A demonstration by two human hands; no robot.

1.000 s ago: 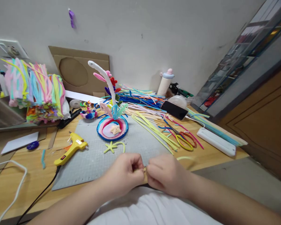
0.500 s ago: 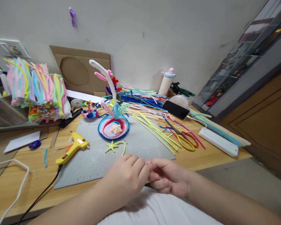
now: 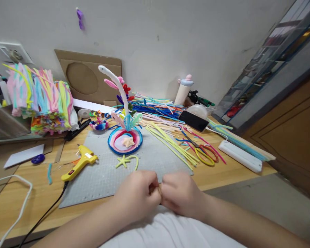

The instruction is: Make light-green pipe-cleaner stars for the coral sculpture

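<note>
Left hand (image 3: 139, 193), right hand (image 3: 179, 193): together, pinching a mostly hidden yellowish piece (image 3: 159, 189)
Lime pipe-cleaner starfish (image 3: 123, 161): on gray cutting mat (image 3: 98, 184)

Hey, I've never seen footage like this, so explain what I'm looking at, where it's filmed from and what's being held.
There's no machine, just a person's bare left hand and right hand, filmed by one head-worn camera looking forward and down. With fingers curled, they seem to hold a small yellowish piece, mostly hidden. On the pale wooden table lie a grey gridded mat, yellow glue gun, scissors with yellow and orange handles, and, on the mat, a fuzzy yellow-green star.
</note>
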